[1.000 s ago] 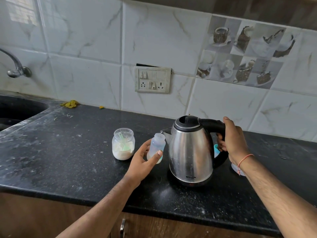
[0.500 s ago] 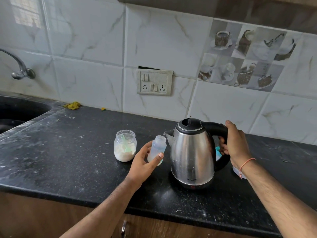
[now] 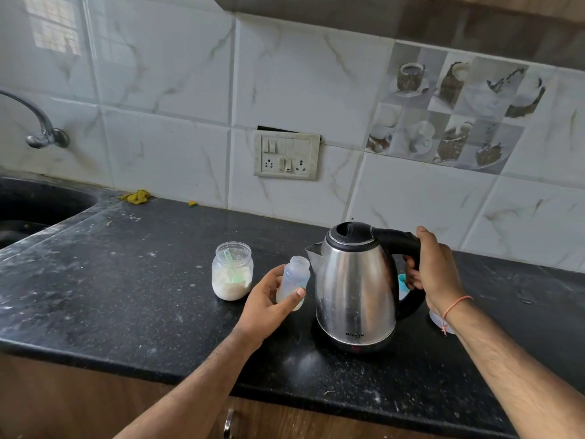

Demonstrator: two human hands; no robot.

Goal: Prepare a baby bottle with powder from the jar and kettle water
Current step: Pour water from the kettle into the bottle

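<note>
A: Grip state?
B: Right hand [image 3: 435,267] wrapped around the black handle of the steel kettle [image 3: 356,289], centre-right of frame. Left hand [image 3: 269,304] pinches the open baby bottle [image 3: 294,280], thumb in front, fingers behind.
A: Key relation?
B: Kettle spout points frame-left, right at the bottle's mouth, just beside it. Bottle axis upright, kettle upright on the black counter [image 3: 126,296].
A: Powder?
B: Open jar [image 3: 232,270] with a green scoop stands left of the bottle. Looks ready to tilt and pour.

jar [image 3: 232,275] left of bottle [image 3: 296,280], kettle [image 3: 356,286] right, on counter [image 3: 126,296]
</note>
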